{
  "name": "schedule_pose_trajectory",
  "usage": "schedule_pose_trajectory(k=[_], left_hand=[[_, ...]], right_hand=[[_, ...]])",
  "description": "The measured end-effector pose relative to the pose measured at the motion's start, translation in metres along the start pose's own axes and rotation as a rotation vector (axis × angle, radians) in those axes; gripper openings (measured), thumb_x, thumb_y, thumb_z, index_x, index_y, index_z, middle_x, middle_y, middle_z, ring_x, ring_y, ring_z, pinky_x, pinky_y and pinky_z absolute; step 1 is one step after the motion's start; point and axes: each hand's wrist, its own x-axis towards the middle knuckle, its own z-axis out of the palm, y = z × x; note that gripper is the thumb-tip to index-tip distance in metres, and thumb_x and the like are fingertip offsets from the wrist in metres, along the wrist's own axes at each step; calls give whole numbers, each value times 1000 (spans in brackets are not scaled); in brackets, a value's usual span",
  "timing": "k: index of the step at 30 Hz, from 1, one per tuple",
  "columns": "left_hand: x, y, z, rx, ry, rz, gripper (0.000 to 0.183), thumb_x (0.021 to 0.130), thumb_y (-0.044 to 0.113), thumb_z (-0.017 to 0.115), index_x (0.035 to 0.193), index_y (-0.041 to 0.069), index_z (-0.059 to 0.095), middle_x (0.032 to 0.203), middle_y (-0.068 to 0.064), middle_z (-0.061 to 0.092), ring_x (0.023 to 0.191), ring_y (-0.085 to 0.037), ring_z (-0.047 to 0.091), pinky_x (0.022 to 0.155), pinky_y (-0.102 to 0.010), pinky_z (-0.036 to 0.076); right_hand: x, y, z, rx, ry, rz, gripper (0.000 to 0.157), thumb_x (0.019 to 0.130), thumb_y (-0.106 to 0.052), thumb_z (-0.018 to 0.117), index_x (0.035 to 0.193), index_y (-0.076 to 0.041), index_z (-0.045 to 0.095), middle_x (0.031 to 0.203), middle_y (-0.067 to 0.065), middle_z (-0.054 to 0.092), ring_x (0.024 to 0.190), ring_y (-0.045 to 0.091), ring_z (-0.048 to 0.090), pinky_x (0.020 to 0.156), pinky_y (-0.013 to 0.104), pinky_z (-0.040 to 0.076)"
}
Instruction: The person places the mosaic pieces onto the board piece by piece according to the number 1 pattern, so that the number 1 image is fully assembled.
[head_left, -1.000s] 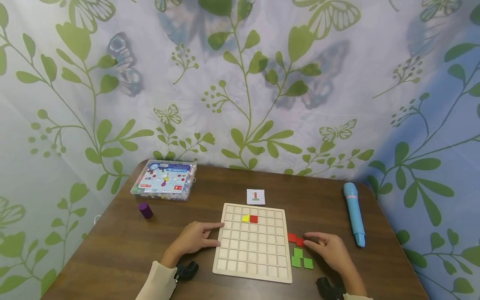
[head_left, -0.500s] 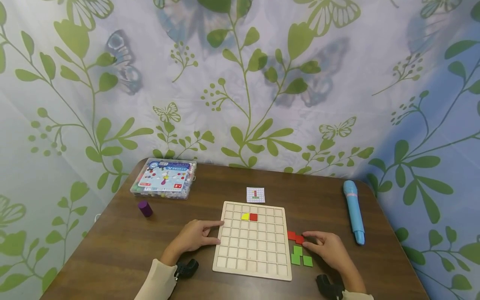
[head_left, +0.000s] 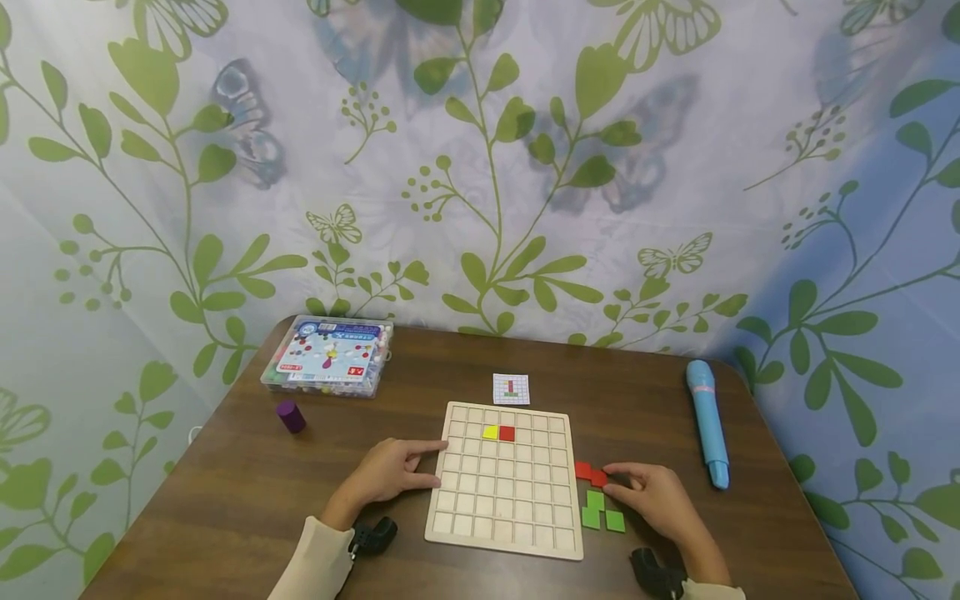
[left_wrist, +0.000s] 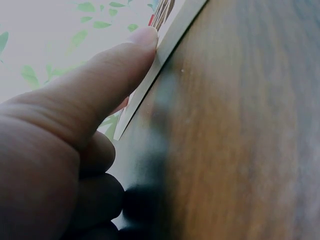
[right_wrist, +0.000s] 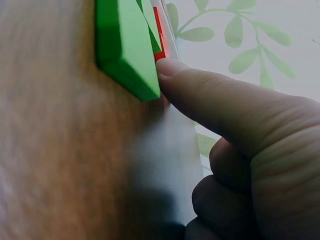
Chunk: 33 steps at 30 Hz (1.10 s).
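Observation:
A pale wooden grid board lies mid-table, with a yellow piece that has one rounded corner and a red square tile side by side in its upper cells. My left hand touches the board's left edge with extended thumb and index finger; in the left wrist view the other fingers curl in. On the other side, my right hand has its thumb and index fingertips at the nearer of two red tiles. Several green tiles, one of them a loose square tile, lie just below those fingers.
A small card printed with a coloured grid pattern lies behind the board. At the back left are a clear plastic case and a purple cylinder. A blue microphone lies far right, before a patterned cloth backdrop.
Both hands keep their places beside the board and the red tile. Only the head view has shifted slightly, so the table appears a little higher.

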Motion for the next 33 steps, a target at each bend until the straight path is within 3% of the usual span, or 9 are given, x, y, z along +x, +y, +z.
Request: schedule_pose_trajectory(k=[14, 33], left_hand=[[1, -3, 0, -2, -1, -4, 60, 86, 50, 80, 141, 32, 64, 54, 13, 32, 50, -3, 23, 52, -24, 24], [0, -1, -1, -3, 1, -5, 60, 86, 49, 80, 141, 32, 65, 54, 13, 32, 50, -3, 23, 52, -24, 24]], right_hand=[[-2, -1, -1, 3, 9, -4, 32, 86, -32, 83, 114, -16, 79, 56, -4, 41, 50, 13, 39, 48, 26, 30], [1, 4, -4, 57, 79, -30, 34, 89, -36, 80, 115, -13, 78, 55, -7, 35, 48, 8, 31, 47, 25, 29]])
